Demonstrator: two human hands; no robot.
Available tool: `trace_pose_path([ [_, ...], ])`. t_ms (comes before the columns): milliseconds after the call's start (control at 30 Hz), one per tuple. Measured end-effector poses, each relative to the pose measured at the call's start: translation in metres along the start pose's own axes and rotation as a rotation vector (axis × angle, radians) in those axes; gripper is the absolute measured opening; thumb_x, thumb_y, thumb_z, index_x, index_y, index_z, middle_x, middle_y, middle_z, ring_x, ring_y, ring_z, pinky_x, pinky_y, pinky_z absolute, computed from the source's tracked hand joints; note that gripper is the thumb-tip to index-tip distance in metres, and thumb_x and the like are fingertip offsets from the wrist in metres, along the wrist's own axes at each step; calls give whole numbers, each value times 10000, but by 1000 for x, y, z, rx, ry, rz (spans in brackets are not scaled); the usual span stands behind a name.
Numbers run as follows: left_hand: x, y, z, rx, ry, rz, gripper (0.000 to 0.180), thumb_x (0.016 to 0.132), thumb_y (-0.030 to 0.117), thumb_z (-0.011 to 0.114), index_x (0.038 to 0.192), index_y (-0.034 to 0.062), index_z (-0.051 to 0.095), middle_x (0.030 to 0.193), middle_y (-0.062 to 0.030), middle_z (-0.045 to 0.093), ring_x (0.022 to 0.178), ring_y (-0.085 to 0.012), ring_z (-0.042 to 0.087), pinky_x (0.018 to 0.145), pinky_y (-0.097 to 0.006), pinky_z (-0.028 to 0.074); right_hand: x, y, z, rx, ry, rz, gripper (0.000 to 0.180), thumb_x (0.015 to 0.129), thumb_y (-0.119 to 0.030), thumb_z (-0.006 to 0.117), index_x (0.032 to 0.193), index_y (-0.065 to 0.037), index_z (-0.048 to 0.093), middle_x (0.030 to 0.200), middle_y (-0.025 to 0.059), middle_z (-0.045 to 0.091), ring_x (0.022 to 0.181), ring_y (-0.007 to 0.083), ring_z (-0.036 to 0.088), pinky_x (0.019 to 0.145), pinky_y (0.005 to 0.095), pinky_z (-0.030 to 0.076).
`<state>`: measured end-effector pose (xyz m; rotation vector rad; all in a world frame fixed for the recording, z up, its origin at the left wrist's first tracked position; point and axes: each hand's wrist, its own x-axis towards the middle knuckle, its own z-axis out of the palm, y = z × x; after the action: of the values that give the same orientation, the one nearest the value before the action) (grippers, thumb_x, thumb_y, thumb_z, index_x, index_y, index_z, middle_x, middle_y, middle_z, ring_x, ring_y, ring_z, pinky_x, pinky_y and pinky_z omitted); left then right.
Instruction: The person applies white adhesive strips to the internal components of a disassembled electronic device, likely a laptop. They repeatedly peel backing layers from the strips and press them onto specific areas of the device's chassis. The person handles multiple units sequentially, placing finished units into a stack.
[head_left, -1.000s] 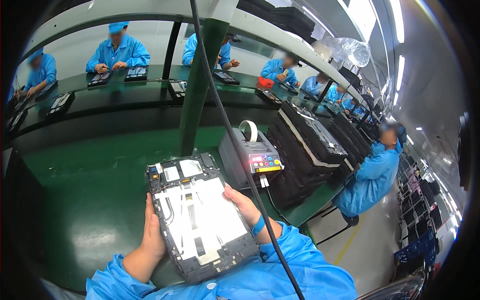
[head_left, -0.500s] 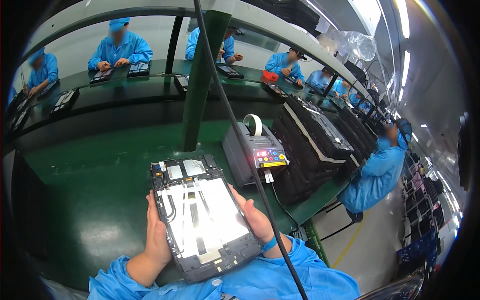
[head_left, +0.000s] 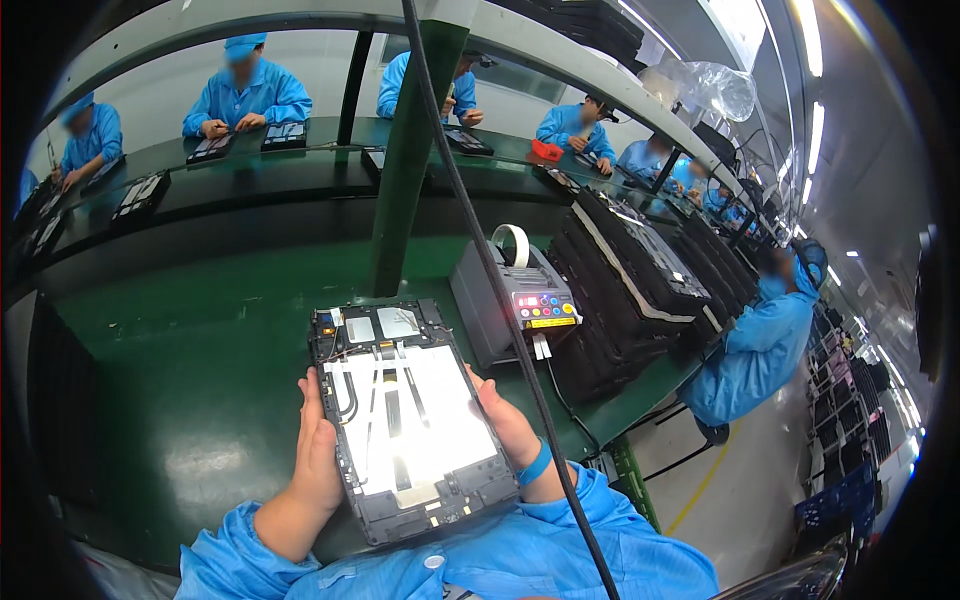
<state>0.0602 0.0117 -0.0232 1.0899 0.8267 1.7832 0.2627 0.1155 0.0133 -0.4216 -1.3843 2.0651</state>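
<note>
Both hands, left hand [head_left: 318,462] and right hand [head_left: 508,425], grip opened tablet [head_left: 408,415]

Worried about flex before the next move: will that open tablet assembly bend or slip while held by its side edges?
The tablet assembly probably stays stiff: it lies flat between the left hand and right hand with no sag. Its exposed boards and thin cables look fragile, so edge holds seem wise. The glossy white panel may be slippery if touched.

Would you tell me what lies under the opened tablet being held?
Under the tablet show the green table and blue sleeves. Both hands, left and right, grip its edges; fingers behind it are hidden.
</note>
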Motion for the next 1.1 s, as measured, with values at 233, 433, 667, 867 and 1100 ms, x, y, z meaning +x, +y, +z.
trace_pose_path([
  [233, -1, 0, 1, 22, -20, 30, 910, 893, 593, 439, 1480, 35, 24, 1453, -173, 308, 1286, -265, 410, 1056, -373, 354, -1, -6, 6, 66, -128, -64, 764, 950, -501, 408, 1494, -82, 71, 1512, 91, 226, 1370, 210, 272, 1114, 351, 251],
  [433, -4, 8, 7, 22, -19, 1, 1028, 836, 602, 526, 1471, 39, -53, 1456, -199, 281, 1296, -302, 394, 1055, -396, 353, -2, -8, -1, 7, -32, -20, 779, 925, -316, 527, 1493, -59, 61, 1503, 95, 250, 1356, 203, 299, 1103, 332, 254],
  [667, -5, 11, 8, 85, 9, -32, 1111, 761, 606, 607, 1456, 34, -45, 1437, -213, 265, 1306, -297, 364, 1049, -408, 354, -5, -15, 7, -51, 70, 34, 924, 762, -276, 649, 1475, -4, 127, 1473, 186, 293, 1355, 279, 319, 1107, 362, 235],
  [867, -7, 5, 6, 81, 31, -32, 1071, 761, 606, 605, 1445, 30, 15, 1429, -205, 263, 1298, -287, 368, 1048, -400, 360, -4, -13, 9, -44, 72, 23, 868, 791, -238, 610, 1473, -4, 126, 1464, 191, 304, 1343, 277, 340, 1100, 366, 254],
  [1100, -13, 4, 4, 106, 73, -35, 1019, 814, 622, 531, 1455, 10, 31, 1431, -204, 287, 1283, -278, 400, 1038, -389, 377, -6, -2, 2, 104, 8, -23, 736, 943, -413, 474, 1477, -37, 135, 1473, 133, 298, 1336, 238, 343, 1085, 358, 313],
])
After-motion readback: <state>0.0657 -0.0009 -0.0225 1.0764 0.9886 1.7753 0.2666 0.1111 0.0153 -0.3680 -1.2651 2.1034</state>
